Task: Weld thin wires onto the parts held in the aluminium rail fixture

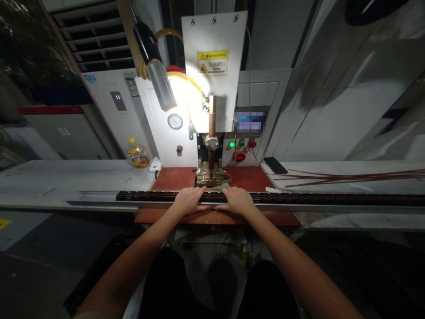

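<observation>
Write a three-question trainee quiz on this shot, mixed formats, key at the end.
1. True or false: the left hand and right hand are both on the rail.
2. Which color is the lit button?
A) red
B) green
C) blue
3. Fill in: the bottle stands to the left of the machine's base; the phone lies to its ____.

Key: 1 true; 2 B; 3 right.
</observation>
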`<state>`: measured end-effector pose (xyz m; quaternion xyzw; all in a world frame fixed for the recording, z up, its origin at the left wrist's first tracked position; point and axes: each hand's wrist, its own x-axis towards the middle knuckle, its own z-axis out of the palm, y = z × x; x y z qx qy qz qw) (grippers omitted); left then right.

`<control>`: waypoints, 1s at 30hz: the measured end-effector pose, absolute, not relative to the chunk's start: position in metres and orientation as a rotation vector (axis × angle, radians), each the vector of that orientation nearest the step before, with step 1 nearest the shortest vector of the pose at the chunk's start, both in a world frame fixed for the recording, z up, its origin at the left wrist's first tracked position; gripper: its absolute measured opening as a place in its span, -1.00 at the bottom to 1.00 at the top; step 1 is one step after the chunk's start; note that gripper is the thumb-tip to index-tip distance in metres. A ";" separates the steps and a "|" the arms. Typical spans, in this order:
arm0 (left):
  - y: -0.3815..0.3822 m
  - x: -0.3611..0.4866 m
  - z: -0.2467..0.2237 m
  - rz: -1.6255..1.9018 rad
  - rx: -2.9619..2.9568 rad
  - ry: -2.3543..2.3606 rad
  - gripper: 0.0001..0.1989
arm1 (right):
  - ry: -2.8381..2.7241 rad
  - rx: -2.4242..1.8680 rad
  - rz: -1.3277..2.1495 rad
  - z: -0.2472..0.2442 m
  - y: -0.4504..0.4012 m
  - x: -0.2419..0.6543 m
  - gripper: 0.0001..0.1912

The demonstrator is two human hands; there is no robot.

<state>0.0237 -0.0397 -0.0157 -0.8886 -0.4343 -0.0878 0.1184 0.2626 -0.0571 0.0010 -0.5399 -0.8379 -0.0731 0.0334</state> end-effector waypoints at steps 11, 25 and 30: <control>-0.041 0.046 -0.004 -0.256 -2.673 -1.196 -0.03 | -2.553 -1.666 -0.197 -0.003 -0.055 0.263 -0.23; -0.036 0.052 -0.007 -0.184 -2.731 -1.222 0.05 | -2.575 -1.685 -0.143 -0.002 -0.055 0.263 -0.26; -0.038 0.054 -0.007 -0.156 -2.694 -1.275 -0.12 | -2.586 -1.642 -0.119 0.003 -0.056 0.264 -0.25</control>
